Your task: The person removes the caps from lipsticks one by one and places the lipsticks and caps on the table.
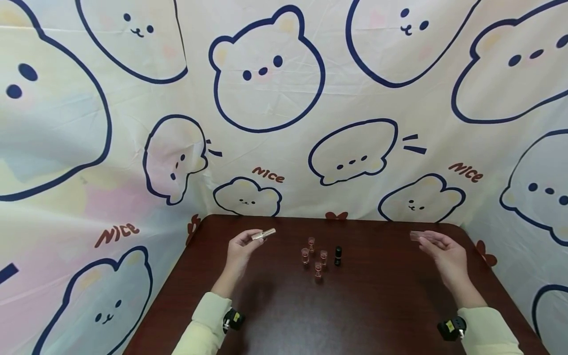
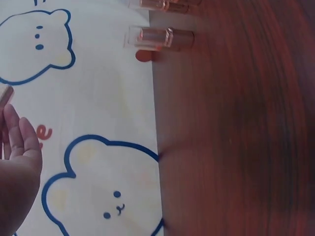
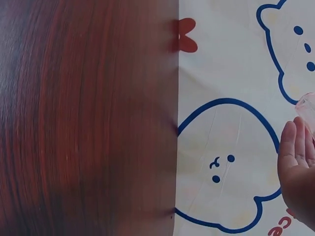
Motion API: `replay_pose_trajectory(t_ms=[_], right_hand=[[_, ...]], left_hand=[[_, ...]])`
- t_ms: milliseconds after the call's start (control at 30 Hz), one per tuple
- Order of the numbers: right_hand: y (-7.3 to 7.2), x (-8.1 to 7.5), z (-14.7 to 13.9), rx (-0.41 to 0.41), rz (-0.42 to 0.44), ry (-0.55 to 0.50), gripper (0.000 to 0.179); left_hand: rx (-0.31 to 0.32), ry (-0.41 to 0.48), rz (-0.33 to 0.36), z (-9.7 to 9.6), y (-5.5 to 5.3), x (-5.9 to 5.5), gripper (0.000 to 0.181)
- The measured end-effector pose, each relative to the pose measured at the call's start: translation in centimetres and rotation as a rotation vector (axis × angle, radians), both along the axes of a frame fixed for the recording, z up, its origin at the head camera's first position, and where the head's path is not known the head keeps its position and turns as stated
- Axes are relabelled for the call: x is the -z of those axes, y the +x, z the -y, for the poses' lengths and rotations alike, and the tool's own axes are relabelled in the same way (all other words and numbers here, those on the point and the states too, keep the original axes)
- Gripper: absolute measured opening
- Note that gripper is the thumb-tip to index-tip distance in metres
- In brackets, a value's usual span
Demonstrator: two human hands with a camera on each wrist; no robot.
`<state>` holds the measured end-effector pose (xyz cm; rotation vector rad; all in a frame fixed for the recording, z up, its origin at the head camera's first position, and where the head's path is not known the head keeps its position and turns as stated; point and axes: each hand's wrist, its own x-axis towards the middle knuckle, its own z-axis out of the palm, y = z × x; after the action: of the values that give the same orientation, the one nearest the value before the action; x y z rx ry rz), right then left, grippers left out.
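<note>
On the left of the head view, my left hand [image 1: 238,250] pinches a slim, pale gold lipstick [image 1: 265,234] between thumb and fingers, raised above the table. Far to the right, my right hand [image 1: 445,255] grips a clear pinkish lipstick cap [image 1: 417,236] by its side. The cap [image 3: 307,109] also shows at the edge of the right wrist view. Between the hands stand several upright lipsticks [image 1: 318,270] with clear caps, grouped together. One of those lipsticks [image 2: 156,36] appears in the left wrist view. Close to the group is a small black tube [image 1: 338,256].
The dark brown wooden table [image 1: 381,296] has a glossy top. A cloth backdrop [image 1: 266,108] printed with cartoon bears rises behind its far edge and along both sides. Small black cameras [image 1: 451,328] are strapped to both wrists.
</note>
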<state>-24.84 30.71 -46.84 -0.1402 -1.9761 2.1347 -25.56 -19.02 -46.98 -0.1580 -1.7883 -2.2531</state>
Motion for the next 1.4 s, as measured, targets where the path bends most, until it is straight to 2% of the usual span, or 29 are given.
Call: replay_pose_trajectory(t_ms=[133, 267, 433, 600, 733, 767, 867, 1200, 1400], right_hand=[[0.0, 0.0, -0.7, 0.060, 0.038, 0.111, 0.030], [0.0, 0.0, -1.2, 0.091, 0.073, 0.217, 0.032], [-0.2, 0.2, -1.5, 0.134, 0.122, 0.375, 0.042], [-0.5, 0.7, -1.7, 0.173, 0.181, 0.482, 0.053], [-0.6, 1.2, -1.9, 0.174, 0.220, 0.566, 0.054], [-0.6, 1.2, -2.0, 0.171, 0.227, 0.584, 0.054], [-0.7, 1.5, -2.3, 0.162, 0.231, 0.632, 0.054], [-0.9, 2.5, -3.7, 0.144, 0.224, 0.823, 0.048], [-0.9, 3.2, -4.7, 0.120, 0.196, 0.898, 0.042]], left_hand=[[-0.065, -0.029, 0.036, 1.0, 0.1, 0.2, 0.026], [-0.133, -0.061, 0.105, 2.0, 0.1, 0.2, 0.022], [-0.200, -0.098, 0.165, 3.1, -0.1, 0.4, 0.023], [-0.245, -0.146, 0.215, 4.1, 0.0, 0.9, 0.027], [-0.275, -0.162, 0.239, 4.8, 0.1, 1.3, 0.029], [-0.277, -0.164, 0.248, 4.9, 0.2, 1.0, 0.029], [-0.289, -0.154, 0.252, 5.4, 0.2, 1.2, 0.030], [-0.329, -0.210, 0.290, 7.0, 0.4, 1.9, 0.044], [-0.353, -0.261, 0.287, 7.8, 0.2, 2.5, 0.044]])
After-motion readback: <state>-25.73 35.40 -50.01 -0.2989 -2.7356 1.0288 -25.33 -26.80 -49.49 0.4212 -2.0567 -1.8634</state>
